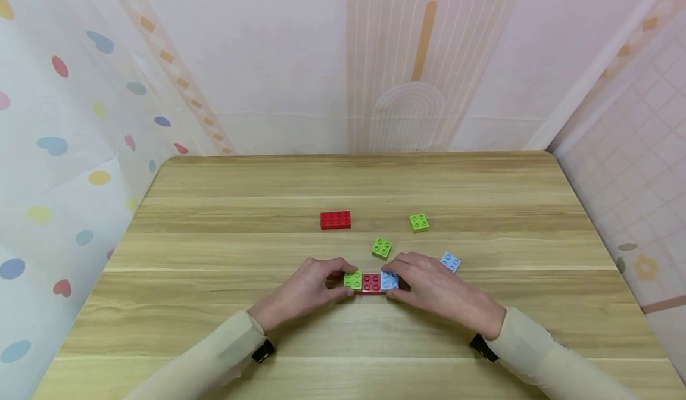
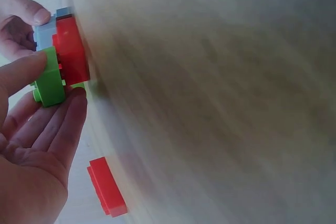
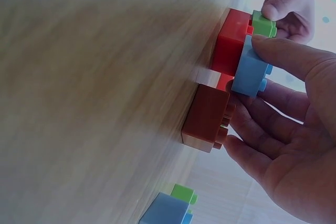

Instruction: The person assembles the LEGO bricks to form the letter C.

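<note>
Brick base [image 1: 371, 283] in red sits on the tabletop [image 1: 343, 352] between the left hand [image 1: 311, 287], pinching the green block [image 1: 352, 280] on one end, and the right hand [image 1: 431, 284], pinching the blue block [image 1: 389, 281] on the other; seemingly hard plastic, it should prove light, stiff, slightly slick and sturdy, best taken by its side walls. Farther out lies a long red brick [image 1: 335, 220]

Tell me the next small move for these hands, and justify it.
Probably press the pinched green block straight down onto the red brick with the left hand, while the right hand steadies the blue block: the left wrist view seems to show a slight gap between green and red.
</note>
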Demonstrator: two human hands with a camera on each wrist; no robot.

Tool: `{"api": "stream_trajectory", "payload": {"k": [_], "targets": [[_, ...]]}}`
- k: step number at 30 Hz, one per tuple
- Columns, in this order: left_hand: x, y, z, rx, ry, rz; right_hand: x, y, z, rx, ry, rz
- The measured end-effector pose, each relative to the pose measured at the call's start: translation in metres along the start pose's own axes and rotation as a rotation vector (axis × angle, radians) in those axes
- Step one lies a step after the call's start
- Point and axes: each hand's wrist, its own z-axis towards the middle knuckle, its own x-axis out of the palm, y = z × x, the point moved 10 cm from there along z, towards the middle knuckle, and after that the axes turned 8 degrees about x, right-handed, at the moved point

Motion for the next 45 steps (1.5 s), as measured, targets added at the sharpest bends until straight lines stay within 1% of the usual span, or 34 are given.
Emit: {"api": "stream_trajectory", "payload": {"k": [7, 15, 18, 22, 24, 27, 31, 33, 37, 41, 45], "targets": [[0.002, -0.002, 0.004, 0.001, 0.024, 0.037, 0.001, -0.001, -0.001, 0.003, 0.002, 0.001], [0.004, -0.005, 0.009, 0.026, 0.037, 0.07, 0.001, -0.002, -0.003, 0.016, 0.003, -0.001], [0.006, -0.004, 0.009, 0.011, 0.047, 0.111, 0.001, -0.003, -0.004, 0.019, 0.005, 0.0], [0.006, -0.006, 0.007, 0.007, 0.026, 0.154, -0.001, -0.007, -0.005, 0.038, 0.014, 0.027], [0.006, -0.006, 0.007, 0.011, 0.01, 0.144, -0.004, -0.009, -0.006, 0.05, 0.012, 0.046], [0.008, -0.002, 0.007, -0.009, 0.004, 0.088, -0.011, -0.014, -0.008, 0.049, -0.01, 0.058], [0.008, 0.004, 0.007, -0.057, 0.008, 0.007, -0.021, -0.019, -0.012, 0.019, -0.036, 0.071], [0.007, 0.006, 0.007, -0.067, 0.003, -0.014, -0.023, -0.022, -0.015, -0.001, -0.037, 0.075], [0.004, 0.008, 0.006, -0.069, -0.008, -0.024, -0.025, -0.029, -0.019, -0.029, -0.029, 0.064], [0.002, 0.009, 0.006, -0.072, -0.021, -0.025, -0.026, -0.037, -0.021, -0.022, -0.02, 0.06], [0.0, 0.009, 0.008, -0.077, -0.037, -0.004, -0.026, -0.042, -0.019, -0.032, -0.01, 0.043]]}}
